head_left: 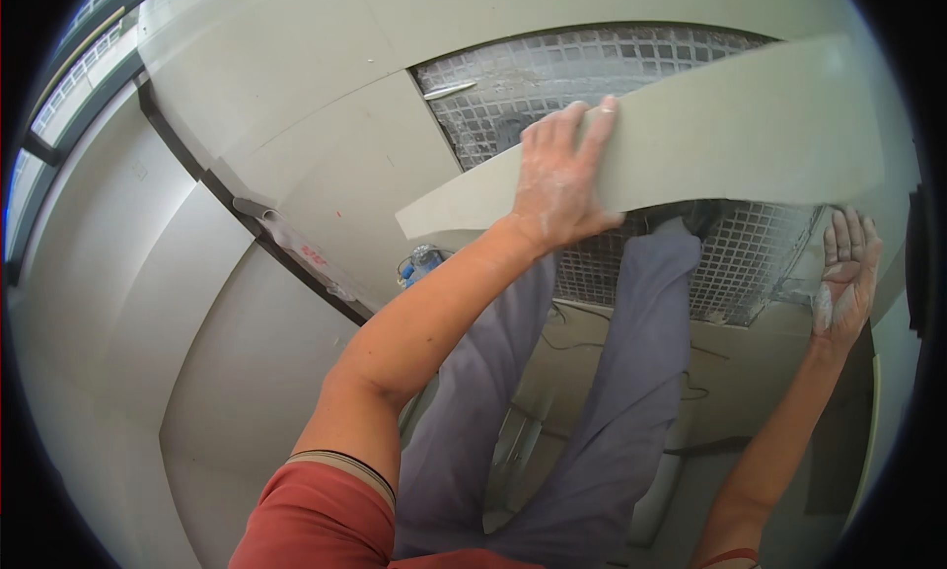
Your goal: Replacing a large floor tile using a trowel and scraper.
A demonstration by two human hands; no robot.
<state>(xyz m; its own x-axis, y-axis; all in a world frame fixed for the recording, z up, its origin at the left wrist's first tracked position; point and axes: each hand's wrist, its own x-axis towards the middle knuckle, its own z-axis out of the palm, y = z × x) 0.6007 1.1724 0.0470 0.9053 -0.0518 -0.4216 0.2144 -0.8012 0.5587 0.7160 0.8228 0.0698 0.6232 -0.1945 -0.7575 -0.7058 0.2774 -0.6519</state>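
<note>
A long pale tile [730, 125] hangs slantwise over a gap in the floor, its right end higher in view. Across its narrow width my left hand [562, 175] spans it, fingers at the far edge and thumb at the near one. My right hand [846, 278], dusted white, is open with its palm showing; its fingertips are by the tile's near right corner, and whether they touch it I cannot tell. Below the tile lies a grey mortar bed [745, 263] patterned with small squares. One of my feet, partly hidden by the tile, is over this bed.
Pale tiles [326, 86] surround the gap. A light strip [451, 91] lies at its far left corner. To the left are a blue-capped bottle [424, 260] and a crumpled plastic wrapper [296, 248] along the dark wall edge. Thin cables [572, 345] run behind my legs; a window [74, 86] is far left.
</note>
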